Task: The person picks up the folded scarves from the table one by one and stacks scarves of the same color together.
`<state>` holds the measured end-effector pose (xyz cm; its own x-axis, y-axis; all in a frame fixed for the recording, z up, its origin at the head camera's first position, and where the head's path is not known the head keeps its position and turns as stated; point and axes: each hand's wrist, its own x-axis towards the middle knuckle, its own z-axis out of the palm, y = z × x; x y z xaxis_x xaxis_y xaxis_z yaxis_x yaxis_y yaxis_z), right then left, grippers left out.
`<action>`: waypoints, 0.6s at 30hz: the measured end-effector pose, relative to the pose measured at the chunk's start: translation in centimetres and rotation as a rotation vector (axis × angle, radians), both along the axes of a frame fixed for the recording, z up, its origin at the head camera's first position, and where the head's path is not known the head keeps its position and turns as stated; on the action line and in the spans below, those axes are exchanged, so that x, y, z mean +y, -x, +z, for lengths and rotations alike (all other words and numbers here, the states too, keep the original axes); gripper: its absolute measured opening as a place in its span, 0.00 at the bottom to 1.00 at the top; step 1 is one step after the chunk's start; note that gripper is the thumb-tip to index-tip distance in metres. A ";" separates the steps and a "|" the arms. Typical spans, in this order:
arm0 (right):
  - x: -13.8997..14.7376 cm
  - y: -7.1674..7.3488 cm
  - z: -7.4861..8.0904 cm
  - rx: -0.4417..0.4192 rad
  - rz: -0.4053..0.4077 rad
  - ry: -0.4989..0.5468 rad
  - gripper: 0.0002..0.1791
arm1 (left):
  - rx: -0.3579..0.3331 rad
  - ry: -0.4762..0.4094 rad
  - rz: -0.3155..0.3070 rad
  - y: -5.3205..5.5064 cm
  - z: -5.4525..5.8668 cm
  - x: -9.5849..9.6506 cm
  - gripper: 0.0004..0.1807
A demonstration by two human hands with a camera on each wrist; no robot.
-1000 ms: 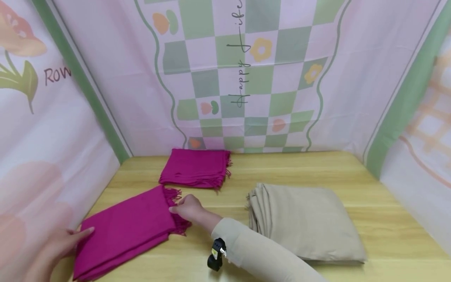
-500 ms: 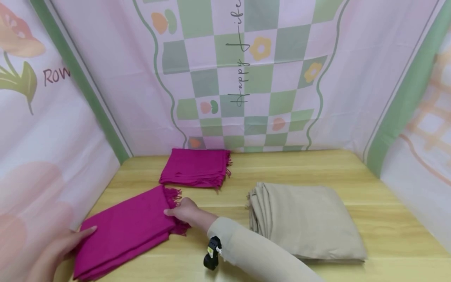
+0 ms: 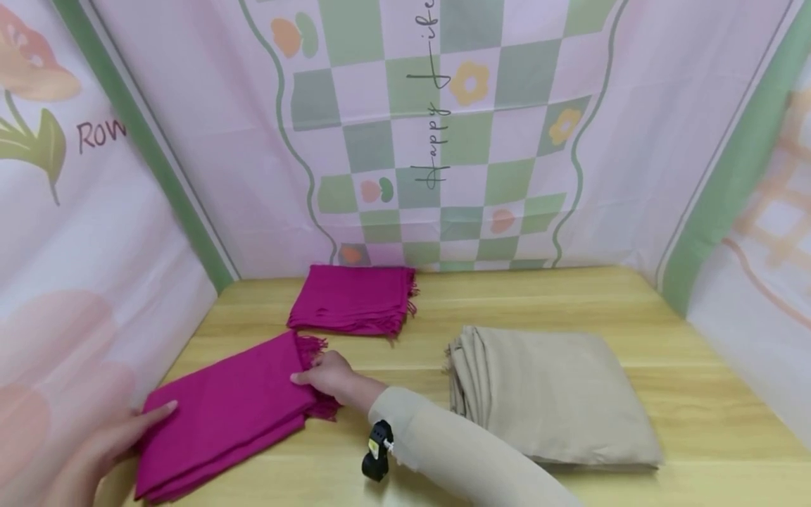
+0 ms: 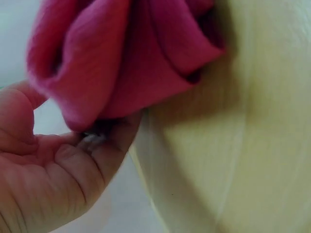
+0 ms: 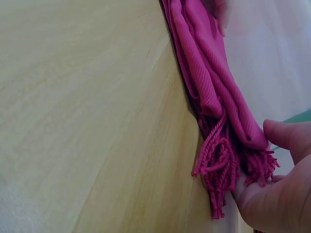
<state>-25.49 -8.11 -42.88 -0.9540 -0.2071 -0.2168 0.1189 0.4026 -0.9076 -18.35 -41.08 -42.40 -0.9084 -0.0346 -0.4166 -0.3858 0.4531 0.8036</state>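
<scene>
A folded magenta scarf (image 3: 228, 408) with a fringed end lies at an angle on the left of the table. My left hand (image 3: 120, 440) grips its near left end, thumb on top; in the left wrist view the fingers of that hand (image 4: 63, 170) curl beneath the folded layers. At the fringed end my right hand (image 3: 329, 373) pinches the scarf, thumb over the upper edge. The right wrist view shows twisted tassels (image 5: 223, 170) hanging beside the right hand (image 5: 282, 189), whose fingers reach under them.
A second folded magenta scarf (image 3: 351, 299) lies at the back, its fringe to the right. On the right sits a thick folded beige cloth (image 3: 557, 394). Printed fabric (image 3: 469, 141) hangs behind the wooden table (image 3: 538, 296) and on both sides.
My right hand has slid slightly left, its thumb further over the scarf's edge. The left thumb lies slightly further onto the scarf. The scarf itself has barely moved.
</scene>
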 end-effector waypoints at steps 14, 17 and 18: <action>-0.6 -0.2 -0.2 -0.071 -0.049 0.095 0.18 | -0.013 -0.087 0.066 0.2 -0.3 -0.2 0.26; -0.6 -0.2 -0.2 -0.062 -0.057 0.093 0.25 | -0.005 -0.098 0.065 0.3 -0.3 -0.3 0.23; -0.6 -0.2 -0.2 -0.061 -0.059 0.095 0.27 | -0.003 -0.104 0.057 0.3 -0.3 -0.3 0.21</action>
